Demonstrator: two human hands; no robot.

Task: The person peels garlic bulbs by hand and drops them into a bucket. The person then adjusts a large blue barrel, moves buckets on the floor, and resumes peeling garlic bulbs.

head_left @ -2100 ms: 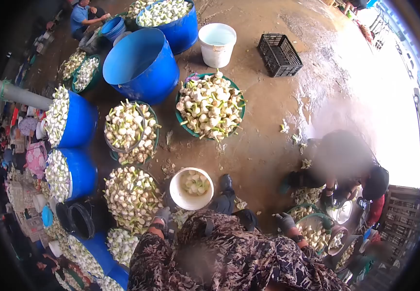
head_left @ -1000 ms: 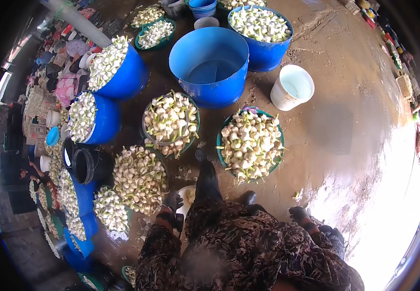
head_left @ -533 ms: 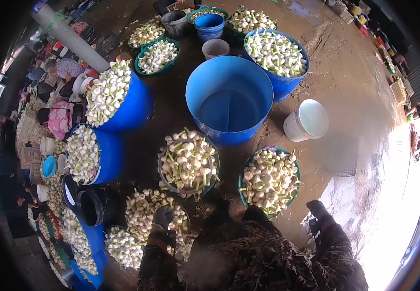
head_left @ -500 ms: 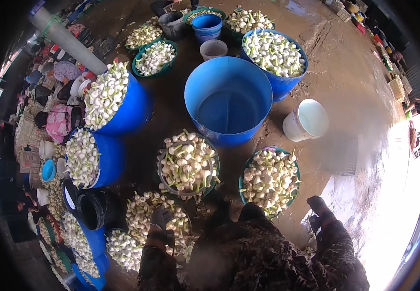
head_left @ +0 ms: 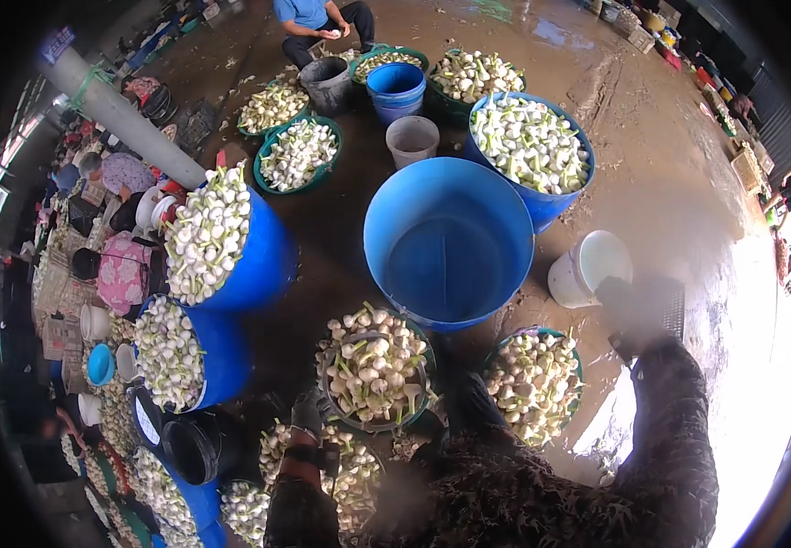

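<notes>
My left hand (head_left: pixel 307 413), in a dark glove, is at the near left edge of a heaped bucket of garlic bulbs (head_left: pixel 379 365); I cannot tell whether it touches the rim. Its fingers are too dark to make out. Below that wrist lies another pile of garlic (head_left: pixel 355 479). Out to the right, my right hand (head_left: pixel 633 315) is raised near a white bucket (head_left: pixel 570 279), its fingers blurred. Between my arms, a green-rimmed basket of garlic (head_left: pixel 534 384) stands in front of me. Just beyond is a large blue tub (head_left: pixel 450 315) with a bare inside.
Blue barrels (head_left: pixel 272 242) heaped with garlic line the left, beside a black bucket (head_left: pixel 196 452). Another full blue barrel (head_left: pixel 541 203) stands behind the tub. A seated person (head_left: pixel 322 23) is at the back among baskets, near a grey pillar (head_left: pixel 130 119). The floor (head_left: pixel 669 146) looks wet.
My view has tilted up, showing more of the seated person. My left hand has moved from the near garlic pile to the heaped bucket. My right hand has swung forward toward the white bucket.
</notes>
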